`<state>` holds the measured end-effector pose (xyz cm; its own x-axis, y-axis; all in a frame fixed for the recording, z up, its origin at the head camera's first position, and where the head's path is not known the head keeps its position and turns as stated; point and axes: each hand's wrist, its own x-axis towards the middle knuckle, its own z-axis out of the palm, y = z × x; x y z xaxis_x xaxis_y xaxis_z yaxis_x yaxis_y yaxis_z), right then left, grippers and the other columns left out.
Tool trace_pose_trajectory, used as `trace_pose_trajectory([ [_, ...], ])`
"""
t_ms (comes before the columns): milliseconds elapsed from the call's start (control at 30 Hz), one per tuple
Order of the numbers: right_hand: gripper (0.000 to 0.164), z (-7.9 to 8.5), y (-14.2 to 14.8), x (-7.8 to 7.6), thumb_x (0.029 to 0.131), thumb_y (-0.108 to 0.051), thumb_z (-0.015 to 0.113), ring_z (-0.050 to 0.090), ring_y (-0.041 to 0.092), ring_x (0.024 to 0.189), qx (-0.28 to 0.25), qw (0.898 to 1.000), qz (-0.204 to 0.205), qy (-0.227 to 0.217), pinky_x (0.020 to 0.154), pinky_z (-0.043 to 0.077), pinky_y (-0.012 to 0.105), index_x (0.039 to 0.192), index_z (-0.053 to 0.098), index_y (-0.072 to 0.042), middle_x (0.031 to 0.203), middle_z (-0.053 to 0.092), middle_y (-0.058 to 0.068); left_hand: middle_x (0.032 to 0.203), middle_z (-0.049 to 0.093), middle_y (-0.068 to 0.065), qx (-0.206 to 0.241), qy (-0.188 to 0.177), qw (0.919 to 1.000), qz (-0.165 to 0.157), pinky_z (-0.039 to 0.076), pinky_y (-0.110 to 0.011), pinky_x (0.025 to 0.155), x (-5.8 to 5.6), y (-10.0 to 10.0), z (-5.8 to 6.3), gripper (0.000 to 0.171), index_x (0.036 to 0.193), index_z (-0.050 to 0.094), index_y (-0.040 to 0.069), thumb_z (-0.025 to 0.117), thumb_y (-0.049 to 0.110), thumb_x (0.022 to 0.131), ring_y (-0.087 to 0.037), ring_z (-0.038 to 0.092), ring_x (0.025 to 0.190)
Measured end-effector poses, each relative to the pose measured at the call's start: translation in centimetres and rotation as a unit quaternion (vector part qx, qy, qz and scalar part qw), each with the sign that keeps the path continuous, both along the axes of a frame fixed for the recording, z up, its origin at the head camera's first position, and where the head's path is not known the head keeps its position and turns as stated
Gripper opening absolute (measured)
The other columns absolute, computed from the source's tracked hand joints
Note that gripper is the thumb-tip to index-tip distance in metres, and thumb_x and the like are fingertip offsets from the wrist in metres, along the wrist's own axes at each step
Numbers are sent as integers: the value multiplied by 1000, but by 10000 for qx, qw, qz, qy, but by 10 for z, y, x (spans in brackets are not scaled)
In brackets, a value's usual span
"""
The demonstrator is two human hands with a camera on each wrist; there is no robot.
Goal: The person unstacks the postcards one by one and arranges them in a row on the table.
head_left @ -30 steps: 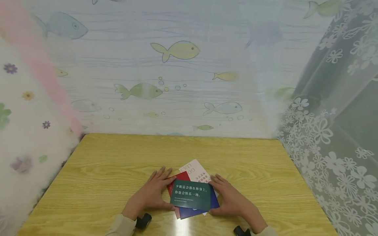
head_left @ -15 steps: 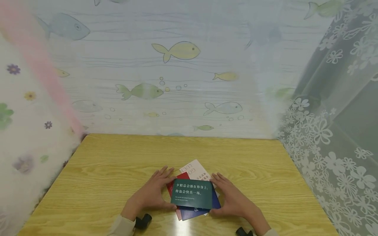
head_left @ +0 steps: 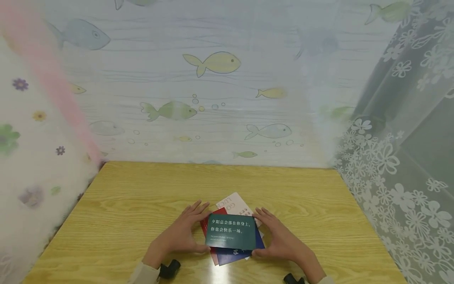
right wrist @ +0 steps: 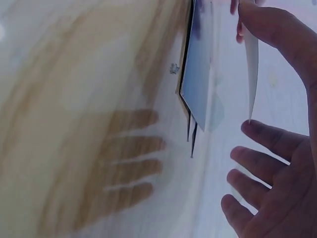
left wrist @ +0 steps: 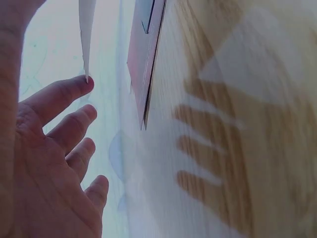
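Note:
A dark green postcard with white lettering is held by its short sides between my two hands. My left hand has its index fingertip and thumb at the card's left corners. At the right corners, my right hand does the same. In the left wrist view the card shows edge-on at the index fingertip, apart from the cards below; the other fingers are spread and touch nothing. Beneath it lies a fanned pile: a blue card, a red card and a pale pink lettered card.
The cards lie near the front of a wood-grain table. A fish-print curtain hangs behind it, flowered cloth at the left and white lace at the right. Black wrist straps are by both sleeves.
The green postcard has risen slightly off the pile and shifted a little right, with both hands staying at its corners. The cards below keep their places.

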<state>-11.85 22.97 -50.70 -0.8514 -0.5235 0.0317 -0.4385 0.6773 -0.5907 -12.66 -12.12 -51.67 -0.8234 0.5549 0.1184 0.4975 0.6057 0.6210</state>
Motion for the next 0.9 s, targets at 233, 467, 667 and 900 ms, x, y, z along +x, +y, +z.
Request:
trace_pose_trajectory([
  [233, 104, 1, 2, -3, 70, -48, 91, 26, 42, 152, -45, 9999, 41, 145, 114, 34, 69, 154, 44, -8, 162, 36, 17, 163, 37, -13, 120, -10, 9999, -40, 17, -68, 122, 0, -2, -1, 97, 151, 49, 9, 86, 49, 71, -42, 20, 154],
  [467, 103, 3, 1, -7, 72, -43, 91, 21, 45, 153, -158, 9999, 33, 30, 114, 32, 70, 156, 41, -8, 164, 33, 18, 162, 39, -13, -3, 342, 9994, 48, 21, -66, 122, -3, -2, 0, 98, 153, 47, 10, 85, 51, 73, -42, 23, 153],
  [667, 102, 4, -1, -14, 76, -36, 90, 17, 45, 154, -73, 10000, 20, -48, 116, 28, 70, 158, 36, -8, 165, 30, 19, 163, 38, -12, -144, 466, 9987, 147, 21, -65, 123, -7, -2, 1, 99, 156, 43, 11, 83, 52, 75, -41, 22, 154],
  [900, 99, 8, -9, -22, 82, -25, 87, 18, 50, 152, -174, 9998, 82, 111, 116, 28, 70, 160, 30, -6, 164, 29, 22, 163, 35, -17, -99, 512, 9985, 152, 20, -68, 121, -17, -4, 2, 102, 156, 40, 5, 86, 46, 75, -46, 21, 153],
])
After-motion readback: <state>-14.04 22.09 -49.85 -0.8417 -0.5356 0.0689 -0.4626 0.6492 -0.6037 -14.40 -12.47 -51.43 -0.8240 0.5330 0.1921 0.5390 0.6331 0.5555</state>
